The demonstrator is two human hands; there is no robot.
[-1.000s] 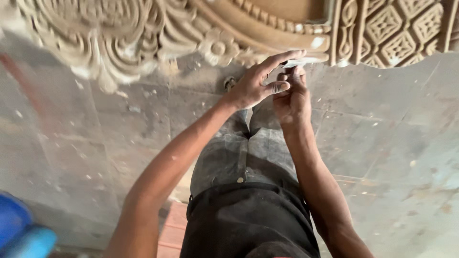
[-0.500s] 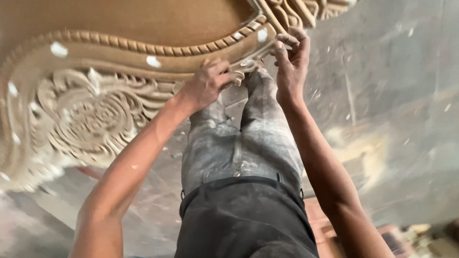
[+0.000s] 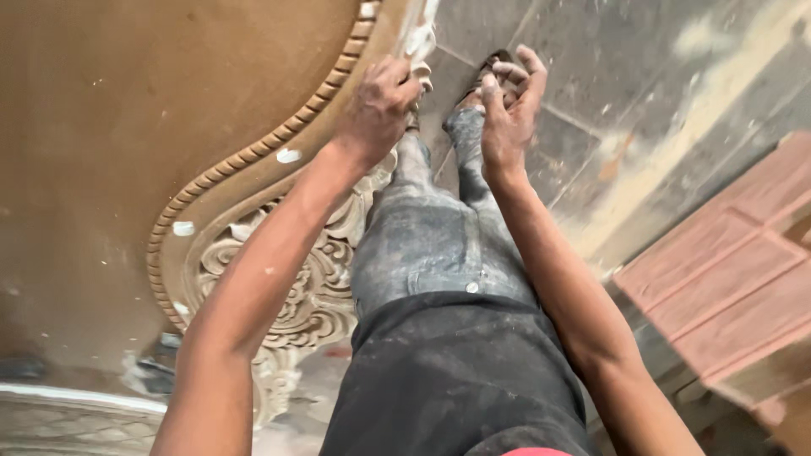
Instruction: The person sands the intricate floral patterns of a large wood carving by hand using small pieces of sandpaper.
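— On the floor (image 3: 659,76), along the rim of the big carved panel (image 3: 110,127), where is the work at?

— Both hands are up at the panel's top right corner, where the rope-pattern border (image 3: 253,156) curves toward the edge. White filler shows in dabs along that border and beside the floral carving (image 3: 308,287), so I judge several spots are already patched. The dabs look raw and unsmoothed, and the flat brown field carries none that I can see, so levelling probably remains.

— What is the left hand doing?

— The left hand (image 3: 380,105) is clenched into a loose fist, knuckles up, pressed against the border right at the corner. A smear of white paste (image 3: 420,38) sits just beyond it. Whether it grips a tool or a lump of filler, I cannot tell; the fingers hide it.

— And the right?

— The right hand (image 3: 507,105) hangs just off the panel's edge, above the person's sandalled foot (image 3: 486,67). Its fingers are curled and pinched together, perhaps around a small bit of paste, though nothing is clearly visible in them.

— The arms?

— Both are stretched nearly straight downward and forward, the left crossing above the floral carving, the right running beside the dusty grey trousers (image 3: 431,245). A reddish panelled board (image 3: 726,270) lies well apart, near the right edge of the floor.
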